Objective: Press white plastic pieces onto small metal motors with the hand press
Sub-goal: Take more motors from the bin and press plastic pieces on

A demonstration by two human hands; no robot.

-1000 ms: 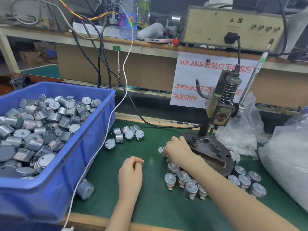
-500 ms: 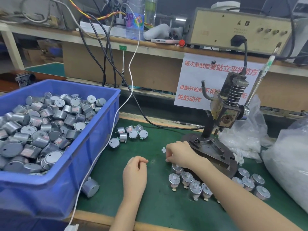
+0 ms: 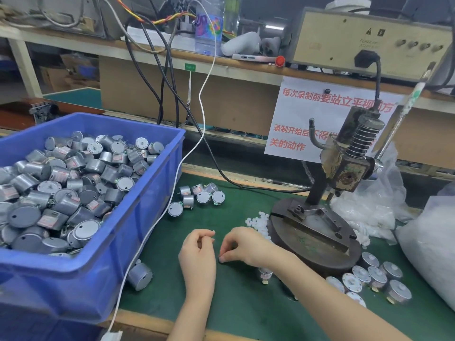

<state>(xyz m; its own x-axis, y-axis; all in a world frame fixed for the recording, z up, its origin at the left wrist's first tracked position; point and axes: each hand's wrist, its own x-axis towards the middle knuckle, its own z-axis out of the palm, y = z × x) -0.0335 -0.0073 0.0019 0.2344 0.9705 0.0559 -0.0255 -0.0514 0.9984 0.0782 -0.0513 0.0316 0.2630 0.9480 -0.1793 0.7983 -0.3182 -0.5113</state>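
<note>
My left hand (image 3: 199, 253) rests on the green mat with curled fingers, and a white speck like a plastic piece shows at its fingertips. My right hand (image 3: 246, 244) is just right of it. Its thumb and finger are pinched together, tips down on the mat; anything between them is hidden. A pile of white plastic pieces (image 3: 259, 222) lies against the hand press base (image 3: 317, 244). The press head (image 3: 349, 166) is raised over an empty fixture. A motor (image 3: 265, 275) stands under my right wrist. Several motors (image 3: 371, 278) with white tops stand right of my forearm.
A blue bin (image 3: 138, 232) full of motors fills the left side, with one motor (image 3: 139, 275) against its front. Several loose motors (image 3: 200, 198) lie behind my hands. A white cable (image 3: 170, 200) drapes over the bin's corner. Plastic bags (image 3: 428, 244) stand at the right.
My right hand has come away from the white pile by the press base, leftward and nearer, and now sits beside my left hand. The left hand has hardly moved.
</note>
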